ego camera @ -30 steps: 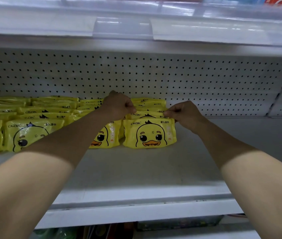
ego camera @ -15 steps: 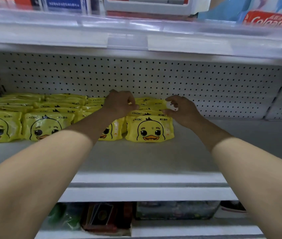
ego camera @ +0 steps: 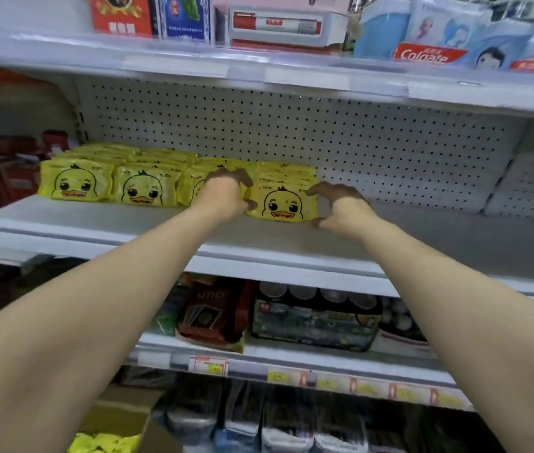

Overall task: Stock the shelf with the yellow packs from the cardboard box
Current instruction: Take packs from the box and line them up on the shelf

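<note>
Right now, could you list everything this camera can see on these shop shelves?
yellow packs: four rows, yellow with duck faces, left half of the middle shelf
shelf: one, white, under the packs
pegboard: one, white, behind the packs
cardboard box: one, brown, bottom left, more yellow packs inside
Colgate box: one, red, top shelf, right
UNO pack: one, red, shelf below
price tags: several, yellow and red, lower shelf edge
left hand: one, left of the rightmost front pack
right hand: one, at that pack's right edge, fingers curved
</note>
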`<state>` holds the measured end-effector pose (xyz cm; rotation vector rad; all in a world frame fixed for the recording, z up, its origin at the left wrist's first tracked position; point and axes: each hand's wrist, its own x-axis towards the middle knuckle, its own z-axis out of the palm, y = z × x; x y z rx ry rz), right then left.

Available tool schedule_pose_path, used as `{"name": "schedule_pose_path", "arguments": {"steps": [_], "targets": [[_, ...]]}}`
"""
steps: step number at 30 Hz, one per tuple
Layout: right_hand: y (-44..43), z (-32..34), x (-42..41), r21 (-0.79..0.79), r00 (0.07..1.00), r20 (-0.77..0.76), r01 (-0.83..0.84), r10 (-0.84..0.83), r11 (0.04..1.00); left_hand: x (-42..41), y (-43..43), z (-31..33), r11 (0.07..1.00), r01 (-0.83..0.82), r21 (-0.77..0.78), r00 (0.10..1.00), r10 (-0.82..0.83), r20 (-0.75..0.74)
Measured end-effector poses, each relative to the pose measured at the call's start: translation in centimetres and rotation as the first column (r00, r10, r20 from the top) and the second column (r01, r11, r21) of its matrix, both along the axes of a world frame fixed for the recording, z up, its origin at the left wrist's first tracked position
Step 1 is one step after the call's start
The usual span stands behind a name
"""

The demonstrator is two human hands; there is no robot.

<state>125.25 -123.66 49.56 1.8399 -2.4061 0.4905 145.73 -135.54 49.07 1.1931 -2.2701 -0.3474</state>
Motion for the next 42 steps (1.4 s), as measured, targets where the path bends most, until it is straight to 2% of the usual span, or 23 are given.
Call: {"name": "schedule_pose_path", "arguments": {"steps": [6,12,17,24,30,34,39,42], "targets": [[7.3,-1.7,4.6,0.053,0.989,-0.088,-0.117,0.121,0.992,5.5,10.0,-2.2,0.999,-0.034,-0.021,0.995,0.036,0.094],[10.0,-2.9,11.8,0.151,0.964,-0.11,-0.224,0.241,0.963,12.6,16.1,-4.3,0.991,-0.125,-0.049,0.972,0.132,0.195],[9.5,-4.2,19.2,0.161,0.922,-0.084,-0.363,0.379,0.918,20.1,18.0,-5.4,0.967,-0.227,-0.114,0.911,0.252,0.327],[4.8,-7.8,30.5,0.196,0.847,-0.059,-0.509,0.529,0.838,31.7,15.1,-8.1,0.927,-0.334,-0.168,0.833,0.374,0.407],[-2.6,-14.3,42.3,0.295,0.816,0.028,-0.558,0.577,0.775,42.9,8.8,-14.6,0.927,-0.372,-0.058,0.784,0.347,0.514],[-7.2,-19.0,49.2,0.381,0.818,0.106,-0.559,0.565,0.737,49.8,4.8,-19.3,0.918,-0.386,0.085,0.783,0.278,0.556],[-10.8,-24.1,53.3,0.482,0.858,0.21,-0.508,0.469,0.714,54.9,0.9,-24.4,0.9,-0.346,0.266,0.761,0.103,0.64],[-11.7,-27.2,54.0,0.531,0.882,0.254,-0.47,0.397,0.705,56.2,-0.8,-27.7,0.873,-0.307,0.378,0.769,-0.006,0.639]]}}
